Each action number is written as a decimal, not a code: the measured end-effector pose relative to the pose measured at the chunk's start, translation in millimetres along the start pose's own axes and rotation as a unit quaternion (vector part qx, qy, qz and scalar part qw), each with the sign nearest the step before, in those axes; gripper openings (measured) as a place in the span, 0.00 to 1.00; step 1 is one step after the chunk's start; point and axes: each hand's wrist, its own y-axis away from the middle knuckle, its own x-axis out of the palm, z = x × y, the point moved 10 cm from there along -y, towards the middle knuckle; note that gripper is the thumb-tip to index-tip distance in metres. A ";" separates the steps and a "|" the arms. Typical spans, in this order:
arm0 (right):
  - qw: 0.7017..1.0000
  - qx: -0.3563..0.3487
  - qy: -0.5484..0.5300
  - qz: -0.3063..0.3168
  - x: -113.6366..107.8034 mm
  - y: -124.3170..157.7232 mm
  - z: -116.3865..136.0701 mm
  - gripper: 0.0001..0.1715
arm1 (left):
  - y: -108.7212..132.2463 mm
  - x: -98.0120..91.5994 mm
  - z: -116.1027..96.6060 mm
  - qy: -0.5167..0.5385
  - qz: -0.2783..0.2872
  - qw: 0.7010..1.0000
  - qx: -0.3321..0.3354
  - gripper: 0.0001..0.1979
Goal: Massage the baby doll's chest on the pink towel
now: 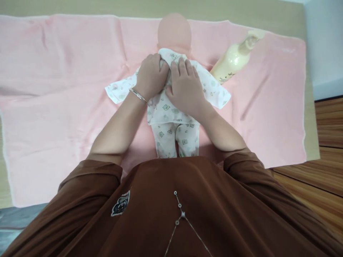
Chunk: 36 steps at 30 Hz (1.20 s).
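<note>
A baby doll [174, 31] lies with its bald head pointing away from me, no face showing. It wears a white printed top [167, 109] and matching trousers [163, 137]. My left hand [152, 75], with a silver bangle at the wrist, is closed on the top near the doll's left-side shoulder in view; its fingertips are hidden. Flat on the upper back rests my right hand [186, 84], fingers stretched out and holding nothing. Both sleeves of the top spread outward.
A pink cloth [88, 64] with creases lies under the doll on a pale table [257, 14]. To the right of the doll, a cream pump bottle [233, 60] lies tilted beside its sleeve. Wooden flooring [329, 132] shows at the right edge.
</note>
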 end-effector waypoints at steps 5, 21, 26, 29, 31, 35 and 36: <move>0.998 0.055 0.021 0.001 4.9 -23.8 -39.5 0.26 | 27.5 -25.1 -35.6 0.041 -0.037 0.995 0.082 0.09; 0.999 0.006 0.033 -0.019 -8.0 -15.2 -21.6 0.19 | 26.5 -29.0 -35.6 0.033 -0.044 0.996 0.077 0.09; 0.999 0.035 0.005 0.036 8.6 -33.4 -58.5 0.20 | 42.6 -40.6 -66.5 0.066 -0.045 0.987 0.142 0.11; 0.999 0.037 0.020 0.028 7.5 -30.7 -55.6 0.22 | 37.1 -41.3 -60.2 0.117 -0.039 0.983 0.138 0.11; 0.998 0.033 0.050 0.013 2.8 -22.8 -42.9 0.24 | 27.9 -37.4 -45.8 0.132 -0.038 0.984 0.111 0.10; 0.997 0.006 0.076 0.017 -1.6 -5.2 -12.3 0.31 | 10.0 -20.4 -13.0 0.105 -0.027 0.994 0.032 0.15; 0.997 0.003 0.069 0.017 -3.0 -2.6 -8.1 0.32 | 7.7 -16.5 -7.6 0.094 -0.023 0.995 0.017 0.16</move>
